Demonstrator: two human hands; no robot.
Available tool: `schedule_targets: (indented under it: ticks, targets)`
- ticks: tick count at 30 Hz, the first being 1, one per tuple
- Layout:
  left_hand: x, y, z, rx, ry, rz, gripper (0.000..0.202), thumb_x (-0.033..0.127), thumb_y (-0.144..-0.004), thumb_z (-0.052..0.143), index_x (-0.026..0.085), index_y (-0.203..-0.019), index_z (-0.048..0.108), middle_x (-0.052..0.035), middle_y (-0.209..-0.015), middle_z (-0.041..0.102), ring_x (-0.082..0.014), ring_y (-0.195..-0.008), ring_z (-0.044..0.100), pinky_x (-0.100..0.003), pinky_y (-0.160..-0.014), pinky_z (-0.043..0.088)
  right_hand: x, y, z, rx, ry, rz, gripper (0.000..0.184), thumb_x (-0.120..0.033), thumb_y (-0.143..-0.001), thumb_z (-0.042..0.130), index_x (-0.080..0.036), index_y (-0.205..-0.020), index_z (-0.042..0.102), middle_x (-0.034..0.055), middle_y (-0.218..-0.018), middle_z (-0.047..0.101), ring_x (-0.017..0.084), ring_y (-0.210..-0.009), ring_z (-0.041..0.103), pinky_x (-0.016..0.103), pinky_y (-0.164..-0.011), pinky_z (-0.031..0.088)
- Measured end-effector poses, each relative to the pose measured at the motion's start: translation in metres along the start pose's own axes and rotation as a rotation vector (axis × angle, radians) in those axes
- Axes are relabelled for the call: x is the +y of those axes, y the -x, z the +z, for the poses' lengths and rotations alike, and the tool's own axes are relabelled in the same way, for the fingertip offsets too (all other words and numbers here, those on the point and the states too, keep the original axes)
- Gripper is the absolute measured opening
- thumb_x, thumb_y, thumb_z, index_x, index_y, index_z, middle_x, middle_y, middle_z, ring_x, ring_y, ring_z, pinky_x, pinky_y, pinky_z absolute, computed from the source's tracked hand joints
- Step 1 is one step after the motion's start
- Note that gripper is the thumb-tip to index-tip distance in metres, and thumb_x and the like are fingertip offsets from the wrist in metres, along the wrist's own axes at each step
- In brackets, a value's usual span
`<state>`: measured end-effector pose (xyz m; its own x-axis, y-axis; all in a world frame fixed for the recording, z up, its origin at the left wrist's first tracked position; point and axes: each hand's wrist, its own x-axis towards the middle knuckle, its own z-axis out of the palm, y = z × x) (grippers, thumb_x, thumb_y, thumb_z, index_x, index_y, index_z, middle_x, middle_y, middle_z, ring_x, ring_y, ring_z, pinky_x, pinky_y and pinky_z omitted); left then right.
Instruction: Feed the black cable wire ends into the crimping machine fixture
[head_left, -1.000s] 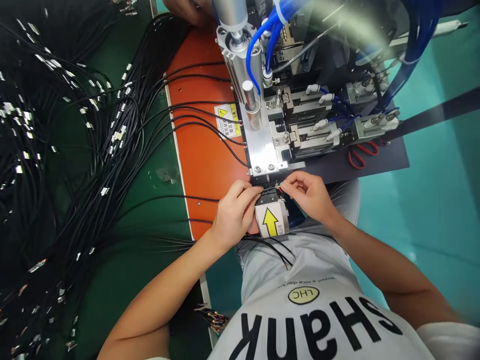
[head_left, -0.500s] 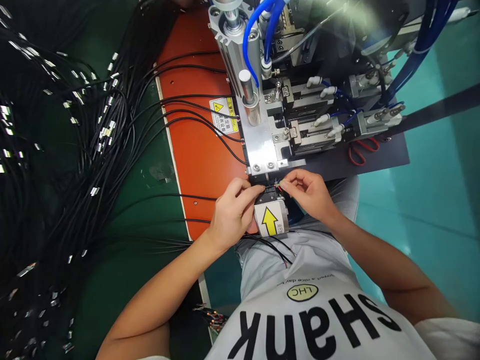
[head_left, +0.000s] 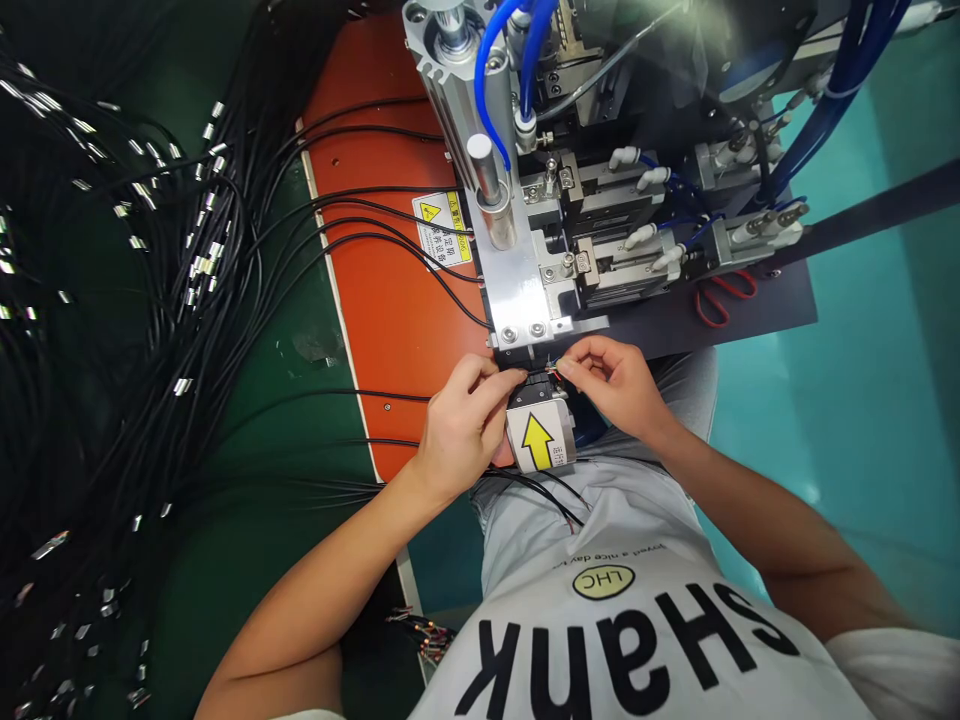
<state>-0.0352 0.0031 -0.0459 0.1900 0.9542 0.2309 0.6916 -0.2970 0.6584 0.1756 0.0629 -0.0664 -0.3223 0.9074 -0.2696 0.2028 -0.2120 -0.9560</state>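
Note:
In the head view my left hand (head_left: 466, 428) is closed, thumb and forefinger pinching a black cable (head_left: 401, 395) close to its end. Opposite it, the closed fingertips of my right hand (head_left: 616, 388) grip the thin coloured wires (head_left: 553, 368) that fan out of the cable end. Both pinches sit just above a small black fixture at the front of the machine (head_left: 517, 290). Below them is a metal cover with a white label and yellow arrow (head_left: 537, 440). The individual wire tips are too small to make out.
Many black cables (head_left: 202, 270) with shiny ends hang over the green surface at left. An orange plate (head_left: 397, 340) carries several cables into the machine. Blue air hoses (head_left: 847, 90) rise at upper right. Red-handled scissors (head_left: 724, 298) lie on the dark shelf. More cables rest across my lap.
The view has shifted slightly, so the machine appears a little farther left. Both hands keep their pinches on the cable and wires, with barely any movement.

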Motion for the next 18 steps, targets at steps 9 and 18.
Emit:
schedule_targets:
  ticks: [9, 18]
  targets:
    - [0.0019, -0.0009, 0.0003, 0.004, -0.003, 0.0, 0.027, 0.01, -0.094, 0.05, 0.021, -0.112, 0.066, -0.0046, -0.094, 0.056, -0.0163, -0.096, 0.061, -0.03, -0.083, 0.055, 0.0008, 0.0002, 0.0001, 0.003, 0.015, 0.0, 0.019, -0.037, -0.086, 0.07, -0.019, -0.078, 0.066, 0.0012, -0.072, 0.064, 0.013, -0.063, 0.054, 0.029, -0.057, 0.041]
    - [0.0006, -0.0002, 0.0008, -0.002, -0.013, -0.003, 0.028, 0.01, -0.094, 0.05, 0.022, -0.113, 0.066, -0.0046, -0.094, 0.056, -0.0168, -0.095, 0.061, -0.03, -0.082, 0.056, 0.0008, 0.0004, 0.0014, 0.01, -0.005, -0.009, 0.02, -0.037, -0.085, 0.071, -0.02, -0.078, 0.065, 0.0011, -0.073, 0.064, 0.014, -0.064, 0.055, 0.029, -0.058, 0.043]
